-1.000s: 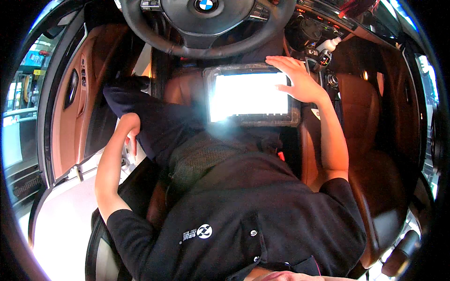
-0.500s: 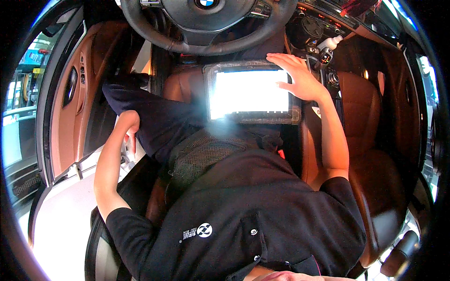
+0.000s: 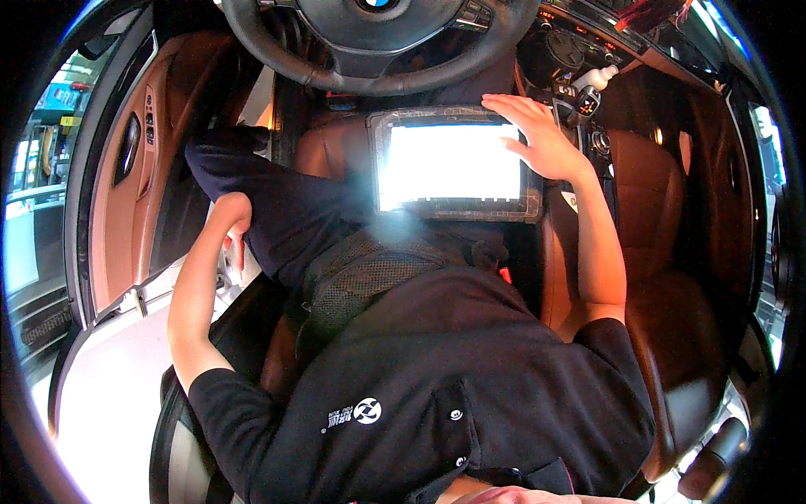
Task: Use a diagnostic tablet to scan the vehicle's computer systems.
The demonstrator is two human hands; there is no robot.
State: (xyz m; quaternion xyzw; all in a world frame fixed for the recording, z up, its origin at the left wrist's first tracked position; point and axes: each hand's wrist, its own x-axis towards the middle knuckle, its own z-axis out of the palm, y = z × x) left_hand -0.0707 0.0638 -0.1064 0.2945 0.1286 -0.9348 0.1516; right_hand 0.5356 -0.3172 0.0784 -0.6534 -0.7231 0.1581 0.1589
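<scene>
A tablet (image 3: 539, 189) in a thick dark case lies face up across my lap, its screen glowing almost plain white. My right hand (image 3: 537, 139) rests over its upper right corner. The fingers of that hand are stretched out along the case, and the thumb reaches over the screen's right edge. My left hand (image 3: 236, 231) is bent down at the wrist beside my left thigh, on the door side. Only some of its fingers show, and they point downward, extended; I see nothing held in them. Dark trousers (image 3: 277, 181) lie beneath the left wrist.
A black steering wheel (image 3: 378, 84) stands just beyond the tablet. To the right are the gear selector (image 3: 588, 102), a white bottle (image 3: 598, 77), a round control knob (image 3: 599, 141) and the brown passenger seat (image 3: 642, 181). At left the car door (image 3: 126, 227) stands open.
Both hands keep nearly the same places and poses. The whole view has shifted slightly, with the steering wheel a little higher in the picture.
</scene>
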